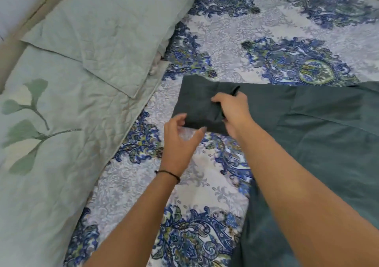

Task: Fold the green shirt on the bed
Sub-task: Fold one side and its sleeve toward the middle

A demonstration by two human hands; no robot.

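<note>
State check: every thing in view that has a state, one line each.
shirt: lying on the bed, not yet folded, sleeve stretched out.
right hand: grips bunched sleeve fabric.
left hand: fingers curved at sleeve end, grip unclear.
pillows: lying flat, one overlapping the other.

Both forearms stretched forward, left hand (180, 141) loosely curled, right hand (232, 112) clenching shirt (328, 147)

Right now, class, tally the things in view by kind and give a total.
Dark green shirt: 1
Pale green quilted leaf-print pillows: 2
Blue paisley bedsheet: 1
Bare hands (left hand, right hand): 2
Total: 6
</note>
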